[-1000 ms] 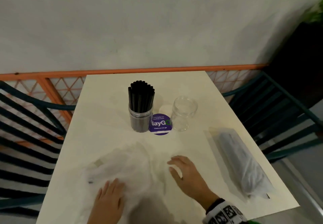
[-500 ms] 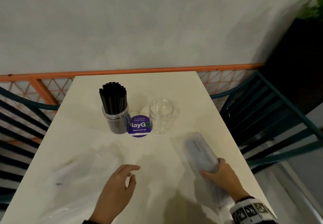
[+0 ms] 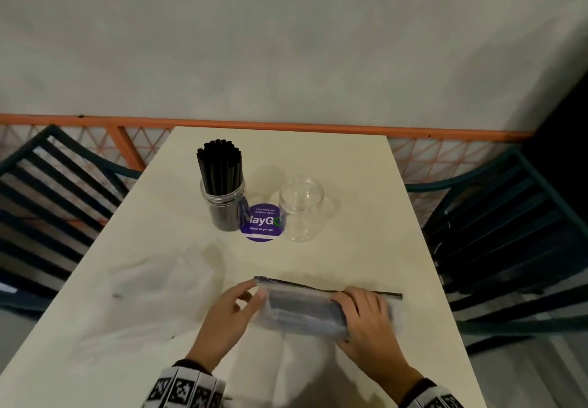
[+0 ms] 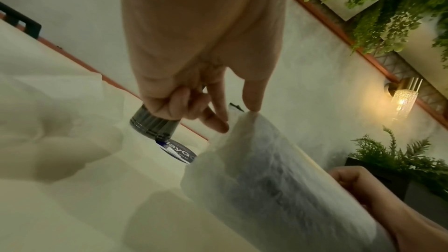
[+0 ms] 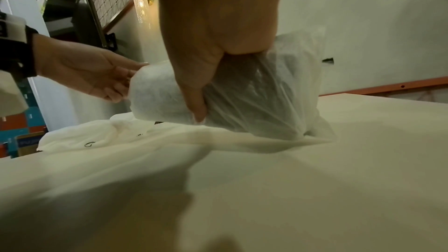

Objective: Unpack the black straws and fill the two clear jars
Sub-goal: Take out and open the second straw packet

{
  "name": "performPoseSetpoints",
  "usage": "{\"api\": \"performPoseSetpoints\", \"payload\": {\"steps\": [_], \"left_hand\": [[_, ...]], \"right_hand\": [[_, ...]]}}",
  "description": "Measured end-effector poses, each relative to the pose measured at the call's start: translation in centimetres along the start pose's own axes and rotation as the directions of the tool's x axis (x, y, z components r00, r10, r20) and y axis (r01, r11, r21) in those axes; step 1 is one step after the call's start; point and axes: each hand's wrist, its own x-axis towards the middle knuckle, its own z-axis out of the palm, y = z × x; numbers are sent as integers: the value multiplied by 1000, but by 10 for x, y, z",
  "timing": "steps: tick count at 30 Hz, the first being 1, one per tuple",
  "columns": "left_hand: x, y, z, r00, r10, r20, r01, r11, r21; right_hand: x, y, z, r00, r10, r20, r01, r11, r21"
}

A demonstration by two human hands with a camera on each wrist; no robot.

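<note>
A clear jar packed with black straws [image 3: 222,197] stands at the middle of the cream table [image 3: 366,216]. To its right stands an empty clear jar [image 3: 300,209]. A sealed plastic pack of black straws [image 3: 302,307] lies crosswise near the front edge. My right hand [image 3: 362,312] grips its right part from above, thumb wrapped under the plastic [image 5: 254,99]. My left hand [image 3: 254,291] is at the pack's left end, and its fingertips [image 4: 252,104] touch the pack's [image 4: 278,179] end without closing round it.
An empty crumpled plastic wrapper [image 3: 149,283] lies at the front left. A round purple sticker [image 3: 262,221] sits between the jars. Dark slatted chairs flank the table at the left [image 3: 47,204] and right [image 3: 509,232]. An orange rail [image 3: 286,126] and a wall are behind.
My right hand took hold of the pack at the table's right side and brought it crosswise to the front middle. My left hand left the empty wrapper and came to the pack's left end.
</note>
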Motion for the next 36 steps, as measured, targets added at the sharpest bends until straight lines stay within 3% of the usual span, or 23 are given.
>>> {"api": "performPoseSetpoints", "payload": {"steps": [9,13,16,19,23,28,32,36], "left_hand": [[13,3,-9,988,139,-74,-140,990,-16],[17,13,-13,979,168,-116,-184,973,-137],[18,24,-20,974,208,-91,-224,948,-228],[17,32,-26,964,266,-8,-260,934,-244],[18,37,-34,941,338,-7,-330,915,-231],[31,33,-40,907,413,-84,-420,902,-100],[54,25,-70,905,351,-241,-395,903,-170],[64,20,-94,893,333,-304,-383,915,-124]], "right_hand": [[6,-17,-21,981,34,192,-46,997,56],[38,-43,-46,996,-60,71,30,929,369],[62,-64,-57,995,-67,-79,97,870,483],[76,-81,-62,995,-59,-82,93,861,500],[80,-92,-65,997,20,-79,28,820,571],[80,-91,-70,993,53,-108,7,868,496],[67,-54,-84,981,158,-110,-92,886,455],[44,-8,-99,965,252,-77,-205,901,382]]}}
